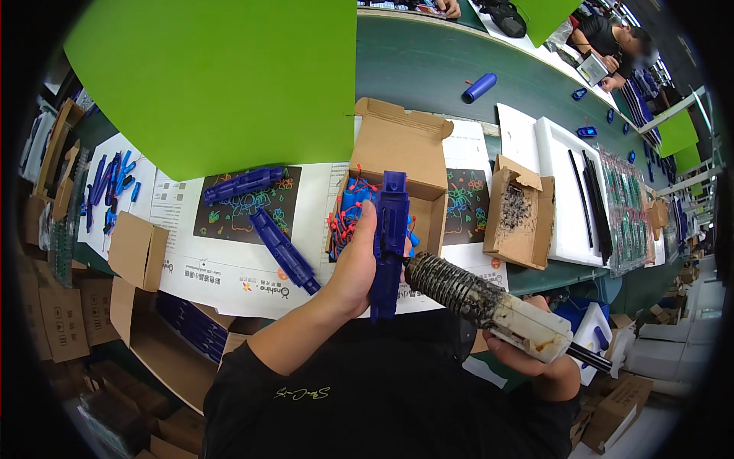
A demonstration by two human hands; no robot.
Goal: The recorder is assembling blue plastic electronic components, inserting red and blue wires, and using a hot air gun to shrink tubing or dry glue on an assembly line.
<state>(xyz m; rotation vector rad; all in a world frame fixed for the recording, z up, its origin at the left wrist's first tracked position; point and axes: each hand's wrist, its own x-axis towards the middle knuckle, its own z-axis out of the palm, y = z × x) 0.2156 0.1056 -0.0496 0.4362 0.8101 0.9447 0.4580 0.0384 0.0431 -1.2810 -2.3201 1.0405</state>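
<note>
My left hand (353,269) is closed around a long dark blue plastic housing (393,214), held upright above the bench with its ribbed inner side showing. My right hand (524,358) grips a worn white electric screwdriver (508,314) with a dark wrapped front section. Its tip meets or nearly meets the housing's right edge; exact contact cannot be made out. Just behind the housing, an open cardboard box (405,134) contains blue cylindrical cells (353,200) with red wires. Two more blue housings, one (245,185) farther and one (283,249) nearer, lie on a printed sheet (206,268) at left.
A tall green divider (222,76) stands at the far left. To the right are a small cardboard box (544,229) of dark screws, a white foam tray (560,229) and green circuit boards (623,191). An open carton (153,336) of housings sits lower left. Another person (604,38) works far right.
</note>
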